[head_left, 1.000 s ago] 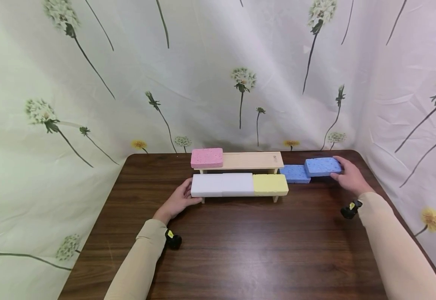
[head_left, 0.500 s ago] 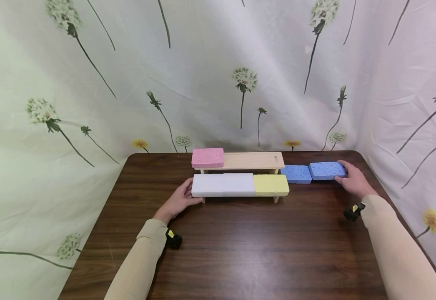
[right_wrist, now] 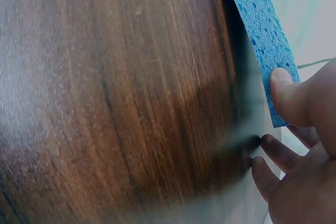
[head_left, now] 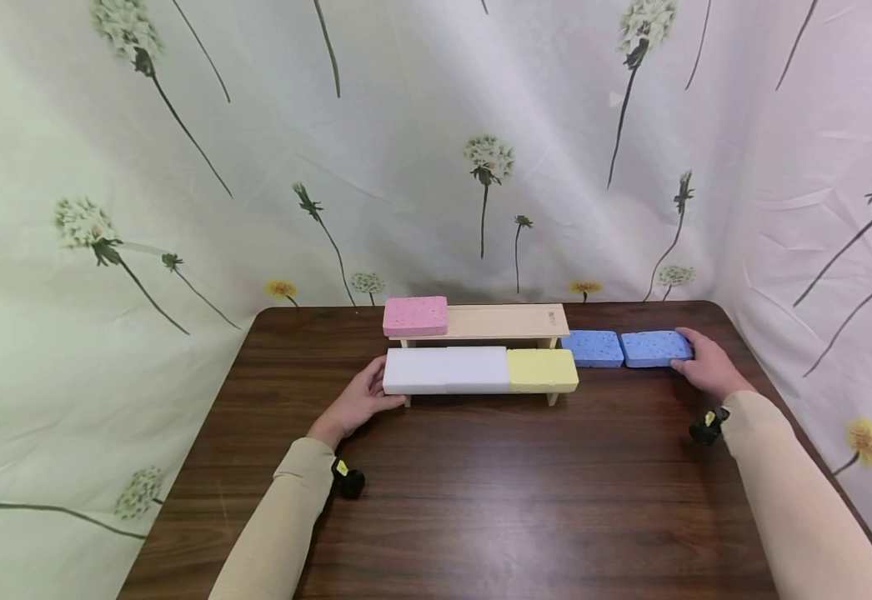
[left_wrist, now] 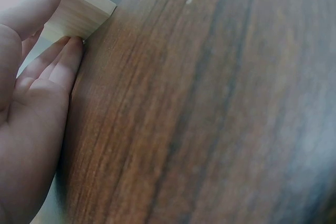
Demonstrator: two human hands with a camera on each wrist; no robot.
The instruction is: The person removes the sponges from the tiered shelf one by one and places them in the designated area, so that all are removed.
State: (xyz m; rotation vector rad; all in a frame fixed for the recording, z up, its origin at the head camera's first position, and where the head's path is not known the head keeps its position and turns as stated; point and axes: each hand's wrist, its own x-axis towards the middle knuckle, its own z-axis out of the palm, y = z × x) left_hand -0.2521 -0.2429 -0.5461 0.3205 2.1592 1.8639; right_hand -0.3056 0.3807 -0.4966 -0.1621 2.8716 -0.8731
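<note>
At the table's back, my right hand (head_left: 709, 365) pinches the right end of a blue sponge (head_left: 654, 349), its thumb on the sponge's near side. The sponge lies flat beside a second blue sponge (head_left: 591, 348), a narrow gap between them. In the right wrist view, the held sponge's pitted edge (right_wrist: 261, 30) shows under the thumb. My left hand (head_left: 357, 402) holds the left end of a two-step wooden rack (head_left: 507, 320); fingertips touch its leg (left_wrist: 79, 17) in the left wrist view. White sponges (head_left: 445, 370) and a yellow sponge (head_left: 542, 370) fill the front step.
A pink sponge (head_left: 415, 316) sits at the left of the rack's rear step, bare wood to its right. The dark wooden table (head_left: 481, 500) stretches in front. A flower-printed cloth (head_left: 406, 167) hangs directly behind the table and along its sides.
My right hand has moved the blue sponge right and down, from partly over the other blue sponge to flat on the table beside it. The left hand has stayed at the rack.
</note>
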